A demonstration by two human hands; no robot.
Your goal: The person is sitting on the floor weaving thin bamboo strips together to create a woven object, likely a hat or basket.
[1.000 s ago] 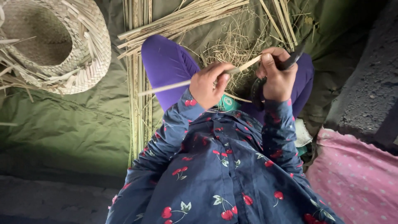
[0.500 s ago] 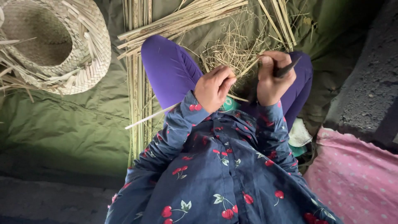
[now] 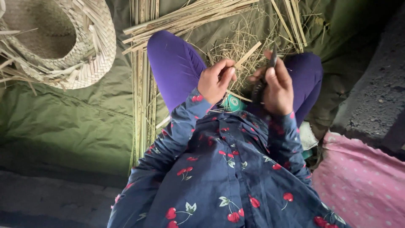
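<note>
My left hand [image 3: 216, 81] pinches a thin pale reed strip [image 3: 247, 55] over my lap; only its short upper end shows past my fingers. My right hand [image 3: 276, 86] is closed around a dark-handled knife [image 3: 262, 80], its tip pointing up close to the strip's end. Both hands hover above my purple-trousered legs [image 3: 174, 67]. A tangle of fine straw shavings [image 3: 236, 44] lies on the olive cloth between my knees. My sleeves are dark blue with red cherries.
A half-woven straw basket [image 3: 80, 55] lies at the upper left on the olive tarp [image 3: 63, 122]. Bundles of long reed strips [image 3: 143, 84] run along my left leg and across the top [image 3: 190, 14]. A grey concrete block [image 3: 371, 88] and pink dotted cloth [image 3: 363, 185] sit on the right.
The reed strip has been drawn back through my left hand, so much less of it shows. My right hand turned the knife more upright and both hands moved slightly up.
</note>
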